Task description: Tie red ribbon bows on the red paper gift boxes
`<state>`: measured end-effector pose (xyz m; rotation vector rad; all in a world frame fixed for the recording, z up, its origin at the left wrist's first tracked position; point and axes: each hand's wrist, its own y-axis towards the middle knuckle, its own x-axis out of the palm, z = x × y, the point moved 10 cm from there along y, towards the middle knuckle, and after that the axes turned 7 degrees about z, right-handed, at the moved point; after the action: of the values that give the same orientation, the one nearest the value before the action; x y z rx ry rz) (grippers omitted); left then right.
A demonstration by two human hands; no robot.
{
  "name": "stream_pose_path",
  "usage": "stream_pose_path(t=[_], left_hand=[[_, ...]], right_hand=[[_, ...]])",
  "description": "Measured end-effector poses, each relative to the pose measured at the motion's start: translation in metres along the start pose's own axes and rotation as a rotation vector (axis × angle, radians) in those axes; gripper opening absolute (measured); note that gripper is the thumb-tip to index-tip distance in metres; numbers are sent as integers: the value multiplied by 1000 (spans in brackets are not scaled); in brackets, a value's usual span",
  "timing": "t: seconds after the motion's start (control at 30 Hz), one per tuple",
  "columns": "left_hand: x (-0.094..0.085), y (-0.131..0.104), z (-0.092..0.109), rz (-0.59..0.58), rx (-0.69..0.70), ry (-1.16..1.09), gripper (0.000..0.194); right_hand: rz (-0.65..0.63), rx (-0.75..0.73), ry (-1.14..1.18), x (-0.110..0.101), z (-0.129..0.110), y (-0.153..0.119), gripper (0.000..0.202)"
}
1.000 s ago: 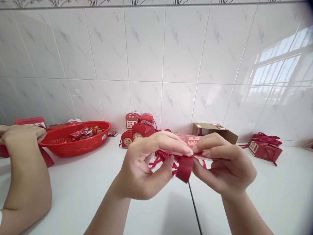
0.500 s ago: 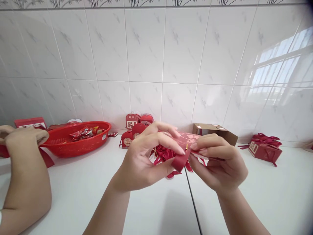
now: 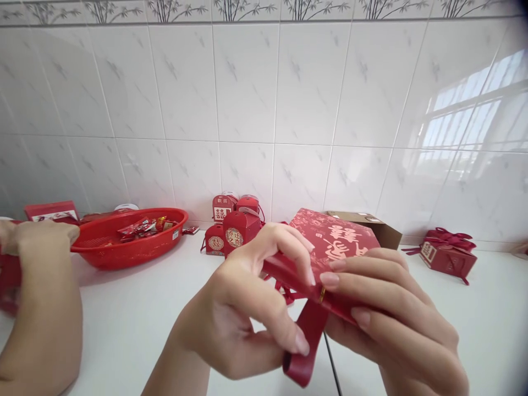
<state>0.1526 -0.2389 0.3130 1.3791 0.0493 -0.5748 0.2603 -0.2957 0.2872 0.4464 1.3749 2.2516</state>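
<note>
A red gift box [image 3: 315, 234] with pale printed characters is held up in front of me, its near edge tilted towards me. A dark red ribbon [image 3: 309, 327] hangs in a loop from a small gold eyelet [image 3: 322, 294] at that edge. The ribbon is pinched between the thumb and fingers of my left hand [image 3: 243, 313], and its index finger touches the box edge by the eyelet. My right hand [image 3: 400, 308] grips the box edge, fingers on top and thumb underneath. The box and my hands mostly hide more red ribbons [image 3: 292, 296] behind.
Several small red candy boxes [image 3: 241, 228] stand by the tiled wall. A red plastic basin [image 3: 127, 254] with wrapped sweets is at left, beside a co-worker's arm [image 3: 45, 297]. An open cardboard box [image 3: 388, 234] and a bow-topped red box [image 3: 447, 256] are at right.
The gift box has come nearer and tilted, so its printed face shows more. Both my hands have moved lower, and the ribbon loop hangs longer. The co-worker's arm has shifted slightly left.
</note>
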Motion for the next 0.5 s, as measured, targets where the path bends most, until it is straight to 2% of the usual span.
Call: stream_pose_path(t=[0.07, 0.2, 0.37, 0.43, 0.5], left_hand=[[-1, 0, 4, 12, -15, 18, 17], [-4, 2, 11, 69, -19, 46, 20], [0, 2, 14, 83, -30, 56, 21], [2, 1, 15, 102, -85, 85, 24], [-4, 0, 14, 158, -177, 123, 25]], right_hand=[[5, -5, -4, -2, -3, -1, 29], [64, 129, -9, -6, 1, -2, 33], [6, 201, -22, -6, 2, 0, 22], [-11, 258, -54, -7, 9, 0, 16], [-5, 237, -73, -9, 10, -1, 18]])
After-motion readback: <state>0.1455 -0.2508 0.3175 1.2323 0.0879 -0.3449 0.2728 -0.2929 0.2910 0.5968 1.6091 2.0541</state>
